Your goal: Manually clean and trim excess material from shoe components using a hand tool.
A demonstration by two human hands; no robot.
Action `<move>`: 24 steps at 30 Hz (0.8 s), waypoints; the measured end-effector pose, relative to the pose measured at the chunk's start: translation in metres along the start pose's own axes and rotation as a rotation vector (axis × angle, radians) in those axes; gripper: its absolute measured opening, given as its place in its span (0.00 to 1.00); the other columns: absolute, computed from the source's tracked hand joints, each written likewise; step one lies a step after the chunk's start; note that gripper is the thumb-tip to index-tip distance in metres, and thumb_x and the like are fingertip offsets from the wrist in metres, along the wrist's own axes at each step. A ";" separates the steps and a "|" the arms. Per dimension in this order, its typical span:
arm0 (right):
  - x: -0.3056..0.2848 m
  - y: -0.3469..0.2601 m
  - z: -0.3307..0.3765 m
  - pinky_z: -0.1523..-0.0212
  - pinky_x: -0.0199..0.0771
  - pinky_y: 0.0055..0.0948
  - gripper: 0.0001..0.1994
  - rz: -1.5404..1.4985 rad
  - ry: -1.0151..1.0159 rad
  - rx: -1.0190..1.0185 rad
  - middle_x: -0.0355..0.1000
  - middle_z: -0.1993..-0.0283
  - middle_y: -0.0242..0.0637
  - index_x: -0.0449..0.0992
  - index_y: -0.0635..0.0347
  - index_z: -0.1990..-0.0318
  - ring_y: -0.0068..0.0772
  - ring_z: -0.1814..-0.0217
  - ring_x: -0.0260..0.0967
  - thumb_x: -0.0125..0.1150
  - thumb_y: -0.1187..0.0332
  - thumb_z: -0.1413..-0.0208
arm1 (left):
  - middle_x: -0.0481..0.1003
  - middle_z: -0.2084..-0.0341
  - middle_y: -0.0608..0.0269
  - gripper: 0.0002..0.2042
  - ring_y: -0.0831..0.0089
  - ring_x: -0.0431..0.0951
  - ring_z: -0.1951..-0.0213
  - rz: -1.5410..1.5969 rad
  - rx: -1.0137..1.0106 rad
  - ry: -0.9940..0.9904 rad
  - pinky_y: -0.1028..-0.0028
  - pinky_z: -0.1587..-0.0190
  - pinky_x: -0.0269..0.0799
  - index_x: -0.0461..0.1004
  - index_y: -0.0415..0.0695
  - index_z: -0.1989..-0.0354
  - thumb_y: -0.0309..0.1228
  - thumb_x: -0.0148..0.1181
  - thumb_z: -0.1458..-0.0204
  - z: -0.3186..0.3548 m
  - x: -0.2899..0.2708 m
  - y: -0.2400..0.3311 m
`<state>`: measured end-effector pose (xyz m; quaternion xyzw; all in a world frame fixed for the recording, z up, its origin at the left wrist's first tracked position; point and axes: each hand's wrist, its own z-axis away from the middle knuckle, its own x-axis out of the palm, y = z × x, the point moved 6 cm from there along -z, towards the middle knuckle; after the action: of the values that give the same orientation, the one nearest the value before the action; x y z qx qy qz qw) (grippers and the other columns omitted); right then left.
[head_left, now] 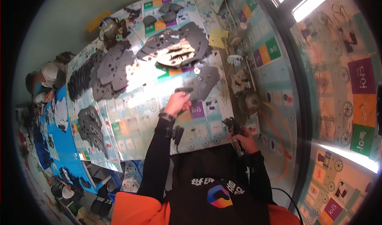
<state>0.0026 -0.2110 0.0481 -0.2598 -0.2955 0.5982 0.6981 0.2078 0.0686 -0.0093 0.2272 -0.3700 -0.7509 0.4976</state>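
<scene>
My left hand (177, 104) is closed, its fingers pinching a small dark grey piece (184, 90) above the table. Just beyond it lies a flat grey sheet (206, 84) with cut-out holes; whether the hand touches this sheet, I cannot tell. Nearer the right edge of the table, my right hand (247, 140) is wrapped round a dark gun-shaped tool (232, 125), whose tip points up and left. A small black object (178, 134) sits by my left forearm at the table's front edge.
Stacks of grey perforated pieces (115, 68) cover the far left, with another pile (179, 44) farther back. More pieces (92, 129) lie at left. A round dark device (251, 101) and an orange hose (283, 139) stand at right. Another person (47, 76) sits by a blue table (67, 145).
</scene>
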 end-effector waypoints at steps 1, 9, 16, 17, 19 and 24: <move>0.004 0.002 -0.005 0.81 0.58 0.16 0.19 -0.019 -0.027 -0.048 0.77 0.64 0.31 0.74 0.61 0.48 0.13 0.75 0.65 0.56 0.78 0.50 | 0.77 0.81 0.61 0.13 0.80 0.74 0.84 -0.025 -0.008 0.033 0.79 0.81 0.66 0.72 0.40 0.72 0.34 0.55 0.37 0.017 -0.006 -0.035; 0.054 0.021 -0.030 0.78 0.61 0.18 0.17 0.250 -0.267 0.043 0.75 0.66 0.30 0.73 0.62 0.48 0.14 0.73 0.65 0.57 0.75 0.48 | 0.78 0.82 0.59 0.15 0.74 0.76 0.84 -0.146 -0.116 0.205 0.72 0.79 0.69 0.73 0.39 0.74 0.37 0.60 0.40 0.096 0.024 -0.184; 0.094 0.045 -0.037 0.63 0.69 0.26 0.13 0.569 -0.361 -0.005 0.67 0.71 0.31 0.71 0.66 0.55 0.23 0.70 0.67 0.58 0.75 0.48 | 0.73 0.79 0.56 0.20 0.53 0.75 0.68 -0.772 0.060 0.497 0.54 0.66 0.66 0.75 0.44 0.81 0.49 0.66 0.51 0.111 0.016 -0.181; 0.098 0.044 -0.037 0.63 0.69 0.26 0.13 0.582 -0.367 -0.003 0.67 0.71 0.31 0.71 0.66 0.55 0.23 0.70 0.67 0.58 0.75 0.48 | 0.73 0.76 0.56 0.20 0.53 0.74 0.65 -0.784 0.063 0.529 0.54 0.63 0.65 0.75 0.44 0.81 0.49 0.66 0.51 0.116 0.017 -0.175; 0.103 0.045 -0.037 0.64 0.69 0.25 0.12 0.621 -0.372 0.044 0.68 0.71 0.33 0.71 0.65 0.56 0.22 0.69 0.67 0.58 0.76 0.49 | 0.74 0.74 0.56 0.19 0.53 0.74 0.62 -0.786 0.061 0.568 0.54 0.60 0.64 0.75 0.45 0.81 0.48 0.66 0.51 0.118 0.017 -0.173; 0.094 0.073 -0.059 0.74 0.63 0.22 0.14 0.547 -0.365 -0.001 0.71 0.68 0.29 0.73 0.64 0.54 0.20 0.73 0.65 0.57 0.76 0.50 | 0.73 0.72 0.58 0.18 0.55 0.72 0.59 -0.747 0.051 0.581 0.56 0.56 0.61 0.76 0.47 0.81 0.48 0.67 0.53 0.114 0.015 -0.178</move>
<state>0.0060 -0.1075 -0.0354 -0.2185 -0.3353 0.8002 0.4467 0.0175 0.1334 -0.0773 0.5578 -0.1267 -0.7744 0.2705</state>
